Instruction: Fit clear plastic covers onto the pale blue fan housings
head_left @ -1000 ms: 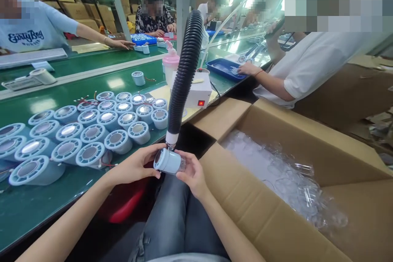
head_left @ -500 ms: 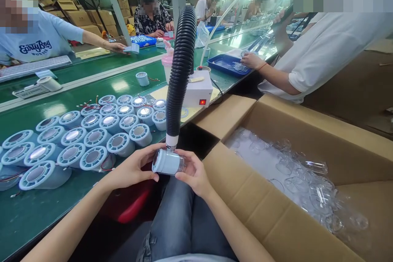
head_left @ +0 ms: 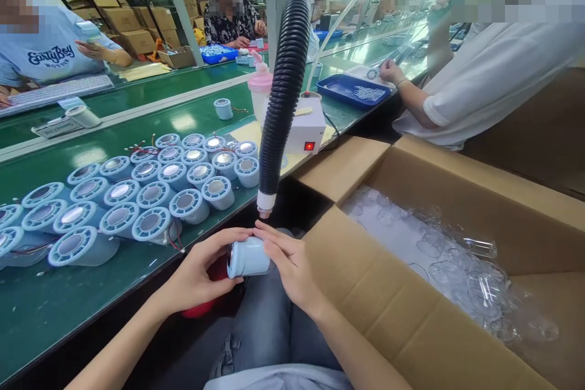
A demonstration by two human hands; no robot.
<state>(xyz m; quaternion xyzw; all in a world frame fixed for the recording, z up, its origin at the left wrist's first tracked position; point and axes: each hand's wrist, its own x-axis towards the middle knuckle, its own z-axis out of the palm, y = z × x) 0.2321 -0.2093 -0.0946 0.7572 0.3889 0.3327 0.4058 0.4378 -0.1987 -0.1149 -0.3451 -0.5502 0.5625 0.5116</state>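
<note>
1. Left of my grip, blue cups (head_left: 153,195) stand in close rows on the green bench (head_left: 27,317), round ends up, some with thin wires beside them.
2. My left hand (head_left: 196,268) is clamped on the rimmed end of one blue cup (head_left: 250,257), fingers over the top and thumb underneath. I'd hold it by the wall and rim, off the dark end face.
3. That cup lies on its side between my hands, above my lap. An even hold at both ends should keep it straight.
4. Just above my fingertips hangs the black hose (head_left: 286,97), its nozzle (head_left: 266,201) pointing down, seemingly apart from the cup. I'd keep my fingers out from under it.
5. My right hand (head_left: 295,265) is closed on the cup's other end, its fingertips meeting my left ones on top. They hide that end; light pressure seems best there.
6. Right of my grip, near my forearm, the open cardboard box (head_left: 365,292) holds clear cups (head_left: 484,289).
</note>
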